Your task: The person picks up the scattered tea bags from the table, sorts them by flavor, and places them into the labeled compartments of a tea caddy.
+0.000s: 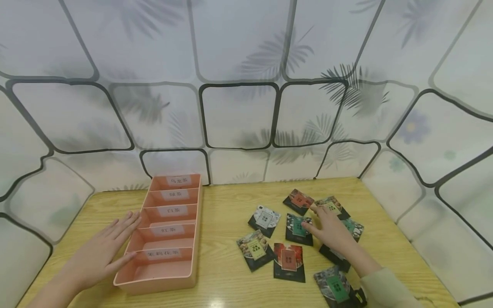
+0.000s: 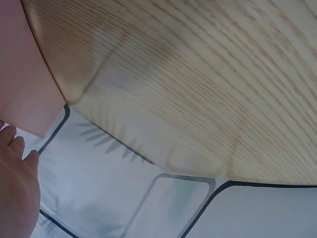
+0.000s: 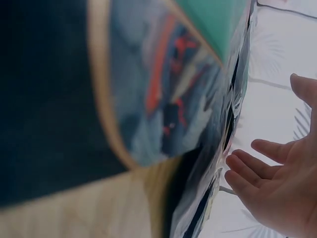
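Note:
In the head view my left hand [image 1: 105, 252], fingers spread, lies at the left rim of a pink compartment box [image 1: 195, 239] with labelled dividers. The left wrist view has the same hand [image 2: 17, 186] beside the box's pink outer wall [image 2: 27, 74]. My right hand [image 1: 333, 226] reaches over several dark seasoning packets with its fingers extended. Its fingertips are close to a red-labelled packet [image 1: 298, 201] and a yellow-labelled one [image 1: 334, 206], while the thumb overlaps a green-labelled packet [image 1: 293, 236]. A right wrist view shows the right hand [image 3: 282, 173] with relaxed fingers and nothing in the palm.
Other packets lie flat on the wooden table [image 1: 223, 205]: a white-labelled one [image 1: 265, 220], a yellow-labelled one [image 1: 251, 246], a red-labelled one [image 1: 289, 273] and a green-labelled one [image 1: 335, 285] near the front. A patterned curtain [image 1: 239, 115] encloses the table.

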A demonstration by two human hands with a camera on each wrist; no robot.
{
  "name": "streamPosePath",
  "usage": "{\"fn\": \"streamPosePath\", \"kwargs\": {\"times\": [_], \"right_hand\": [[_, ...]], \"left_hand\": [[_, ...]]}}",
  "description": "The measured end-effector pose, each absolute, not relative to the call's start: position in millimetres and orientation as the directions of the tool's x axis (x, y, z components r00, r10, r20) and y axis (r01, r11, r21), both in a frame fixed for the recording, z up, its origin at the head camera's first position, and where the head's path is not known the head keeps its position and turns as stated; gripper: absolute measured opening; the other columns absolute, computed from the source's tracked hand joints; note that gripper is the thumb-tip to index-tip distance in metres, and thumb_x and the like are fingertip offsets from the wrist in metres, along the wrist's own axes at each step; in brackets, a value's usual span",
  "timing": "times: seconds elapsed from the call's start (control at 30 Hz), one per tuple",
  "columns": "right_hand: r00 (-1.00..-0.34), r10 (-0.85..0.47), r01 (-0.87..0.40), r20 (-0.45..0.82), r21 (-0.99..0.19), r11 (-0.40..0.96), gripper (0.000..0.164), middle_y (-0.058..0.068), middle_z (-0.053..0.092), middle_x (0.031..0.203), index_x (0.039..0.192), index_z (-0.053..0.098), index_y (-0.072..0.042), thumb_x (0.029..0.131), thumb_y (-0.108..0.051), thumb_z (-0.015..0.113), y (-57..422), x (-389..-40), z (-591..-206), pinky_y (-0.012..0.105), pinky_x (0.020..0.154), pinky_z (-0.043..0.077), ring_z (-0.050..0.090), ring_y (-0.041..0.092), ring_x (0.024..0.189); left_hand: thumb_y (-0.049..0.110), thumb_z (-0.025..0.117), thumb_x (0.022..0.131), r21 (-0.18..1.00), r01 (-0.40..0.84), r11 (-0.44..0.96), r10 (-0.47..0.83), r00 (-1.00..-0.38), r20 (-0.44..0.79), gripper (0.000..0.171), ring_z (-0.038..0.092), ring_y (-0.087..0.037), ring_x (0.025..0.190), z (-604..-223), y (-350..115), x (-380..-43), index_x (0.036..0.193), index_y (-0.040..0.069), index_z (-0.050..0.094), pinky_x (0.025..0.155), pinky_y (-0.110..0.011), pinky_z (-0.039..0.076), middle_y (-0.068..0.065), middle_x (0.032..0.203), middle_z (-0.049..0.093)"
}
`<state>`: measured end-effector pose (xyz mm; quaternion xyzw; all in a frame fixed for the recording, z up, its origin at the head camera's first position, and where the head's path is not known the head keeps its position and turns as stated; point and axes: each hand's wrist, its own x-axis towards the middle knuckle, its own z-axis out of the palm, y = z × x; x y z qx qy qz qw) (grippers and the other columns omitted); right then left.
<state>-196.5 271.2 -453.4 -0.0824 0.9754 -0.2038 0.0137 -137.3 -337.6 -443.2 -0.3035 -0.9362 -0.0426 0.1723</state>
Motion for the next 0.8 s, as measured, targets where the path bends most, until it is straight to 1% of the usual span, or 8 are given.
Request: {"fn": "streamPosePath", "kwargs": {"times": [0.07, 0.23, 0.33, 0.47, 0.57, 0.63, 0.7, 0.8], "right_hand": [[-0.986, -0.169, -0.152, -0.005, -0.414, 0.897, 0.084, 0.037, 0.041, 0.160, 0.158, 0.042, 0.005, 0.103, -0.055, 0.063, 271.8, -197.6, -454.9, 0.076, 0.110, 0.042, 0.042, 0.061, 0.144], [-0.984, -0.178, -0.148, -0.028, -0.435, 0.888, 0.087, 0.038, 0.046, 0.154, 0.154, 0.044, 0.010, 0.100, -0.053, 0.069, 274.0, -201.0, -457.2, 0.073, 0.108, 0.045, 0.046, 0.060, 0.140], [-0.981, -0.190, -0.157, -0.034, -0.432, 0.888, 0.089, 0.040, 0.047, 0.152, 0.151, 0.046, 0.013, 0.097, -0.051, 0.075, 274.8, -202.7, -457.5, 0.073, 0.107, 0.046, 0.046, 0.061, 0.139], [-0.978, -0.209, -0.181, -0.024, -0.414, 0.892, 0.091, 0.039, 0.051, 0.143, 0.146, 0.050, 0.014, 0.091, -0.050, 0.082, 274.3, -204.2, -458.5, 0.070, 0.102, 0.050, 0.052, 0.058, 0.130], [-0.977, -0.214, -0.188, -0.021, -0.401, 0.897, 0.088, 0.037, 0.052, 0.141, 0.143, 0.054, 0.013, 0.088, -0.049, 0.085, 272.7, -204.5, -459.0, 0.070, 0.102, 0.050, 0.052, 0.057, 0.129], [-0.976, -0.215, -0.190, -0.021, -0.390, 0.901, 0.085, 0.037, 0.050, 0.143, 0.141, 0.057, 0.011, 0.086, -0.047, 0.087, 271.6, -204.4, -458.5, 0.071, 0.103, 0.049, 0.049, 0.059, 0.132], [-0.976, -0.216, -0.192, -0.021, -0.382, 0.904, 0.081, 0.036, 0.052, 0.140, 0.138, 0.059, 0.009, 0.085, -0.045, 0.089, 270.8, -204.6, -458.4, 0.070, 0.100, 0.050, 0.051, 0.057, 0.129], [-0.977, -0.210, -0.187, -0.023, -0.370, 0.910, 0.079, 0.031, 0.055, 0.132, 0.136, 0.061, 0.006, 0.083, -0.045, 0.090, 270.4, -204.9, -459.0, 0.065, 0.093, 0.054, 0.057, 0.049, 0.117]], "left_hand": [[0.042, 0.074, 0.096, -0.030, 0.588, 0.808, 0.560, -0.750, 0.352, 0.084, -0.009, 0.006, 0.161, -442.8, -337.8, -137.3, 0.164, 0.005, 0.040, 0.128, -0.009, -0.007, -0.009, 0.173, 0.036], [0.042, 0.074, 0.096, -0.048, 0.604, 0.796, 0.576, -0.730, 0.368, 0.083, -0.005, 0.004, 0.162, -442.8, -338.0, -137.4, 0.162, 0.003, 0.042, 0.129, -0.010, -0.005, -0.010, 0.172, 0.038], [0.042, 0.073, 0.096, -0.054, 0.609, 0.791, 0.582, -0.722, 0.374, 0.082, -0.005, 0.004, 0.162, -443.5, -338.4, -137.3, 0.162, 0.003, 0.042, 0.129, -0.010, -0.005, -0.010, 0.172, 0.037], [0.042, 0.073, 0.097, -0.065, 0.619, 0.783, 0.591, -0.707, 0.389, 0.082, -0.004, 0.003, 0.163, -444.6, -338.3, -137.8, 0.161, 0.001, 0.042, 0.130, -0.011, -0.004, -0.011, 0.171, 0.038], [0.041, 0.072, 0.097, -0.074, 0.628, 0.775, 0.600, -0.693, 0.399, 0.083, -0.002, 0.002, 0.164, -445.3, -338.3, -138.5, 0.162, 0.000, 0.041, 0.131, -0.012, -0.003, -0.013, 0.171, 0.038], [0.041, 0.072, 0.098, -0.076, 0.633, 0.770, 0.605, -0.687, 0.403, 0.082, -0.001, 0.001, 0.164, -445.8, -338.6, -138.9, 0.162, 0.000, 0.040, 0.131, -0.013, -0.002, -0.013, 0.172, 0.037], [0.041, 0.071, 0.098, -0.078, 0.637, 0.767, 0.608, -0.683, 0.405, 0.082, -0.001, 0.001, 0.164, -446.4, -339.0, -139.1, 0.162, -0.001, 0.040, 0.131, -0.013, -0.002, -0.013, 0.172, 0.037], [0.041, 0.070, 0.099, -0.080, 0.639, 0.765, 0.611, -0.681, 0.404, 0.082, -0.001, 0.001, 0.164, -447.4, -339.8, -139.2, 0.162, -0.001, 0.039, 0.131, -0.013, -0.002, -0.013, 0.172, 0.036]]}}
